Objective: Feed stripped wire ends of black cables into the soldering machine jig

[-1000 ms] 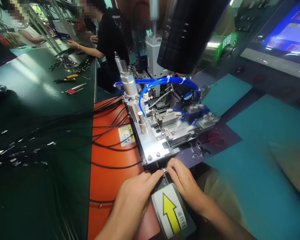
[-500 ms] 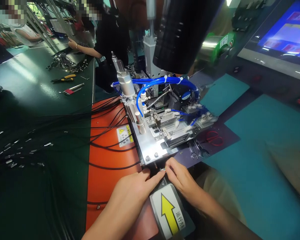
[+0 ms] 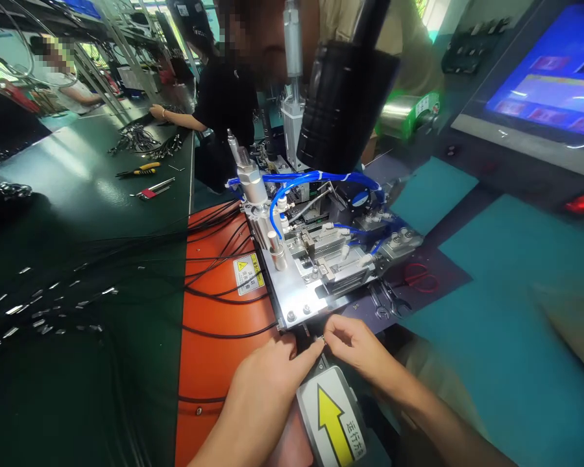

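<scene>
The right hand [image 3: 353, 340] pinches a small metal piece [image 3: 322, 339] between thumb and fingertips, the other fingers bent. The left hand [image 3: 275, 373] meets it from the opposite side, its outstretched thumb tip at the piece and its fingers curled; whether it grips or only presses cannot be told. The piece, mostly hidden by the fingertips, sits above a narrow dark track, just in front of the machine's bright metal plate [image 3: 294, 298].

Just below the hands, a white label [image 3: 331, 418] bears a yellow arrow pointing toward the machine. Left of the plate, black cables [image 3: 228, 335] run across an orange panel [image 3: 204, 366] with a warning sticker [image 3: 248, 274], and spread onto the dark green bench [image 3: 141, 337], where many shiny cable ends lie. Blue tubing [image 3: 316, 176] arches over the machine's cylinders, below a thick black cylinder [image 3: 343, 110].

To the right of the machine lie wrenches [image 3: 394, 301] and red-handled scissors [image 3: 423, 279], near a teal mat [image 3: 506, 292]. A lit screen [image 3: 549, 84] stands at upper right. Farther along the bench are yellow-and-black pliers [image 3: 141, 170] and a cable bundle [image 3: 131, 139]. Beyond, a person in black [image 3: 228, 97] reaches an arm over the bench; another in white [image 3: 73, 94] is farther back.
</scene>
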Demonstrator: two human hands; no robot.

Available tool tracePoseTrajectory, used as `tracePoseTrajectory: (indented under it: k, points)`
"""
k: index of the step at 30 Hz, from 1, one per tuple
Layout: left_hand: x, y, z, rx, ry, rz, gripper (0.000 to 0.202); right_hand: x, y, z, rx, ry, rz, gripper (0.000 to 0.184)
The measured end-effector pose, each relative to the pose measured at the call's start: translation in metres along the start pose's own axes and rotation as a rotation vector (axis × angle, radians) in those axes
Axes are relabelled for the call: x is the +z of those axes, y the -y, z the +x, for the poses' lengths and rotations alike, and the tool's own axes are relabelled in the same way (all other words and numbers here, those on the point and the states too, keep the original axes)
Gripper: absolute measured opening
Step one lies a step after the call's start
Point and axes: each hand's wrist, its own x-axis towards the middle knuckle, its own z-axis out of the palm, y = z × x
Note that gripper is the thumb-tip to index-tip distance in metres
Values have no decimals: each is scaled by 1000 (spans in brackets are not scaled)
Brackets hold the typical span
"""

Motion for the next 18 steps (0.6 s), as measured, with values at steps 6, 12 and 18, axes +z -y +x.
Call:
tracePoseTrajectory:
  k: [6, 12, 18]
  points:
    - [14, 15, -31, -57, -158, -229, 31, 5, -7, -3, 81, -28, 128, 14]
    - [15, 22, -39, -34, -158, -211, 26, 9, -15, -3, 134, 1, 276, 16]
    - [8, 25, -31, 78, -194, -67, 26, 11, -16, -2, 175, -8, 311, 17]
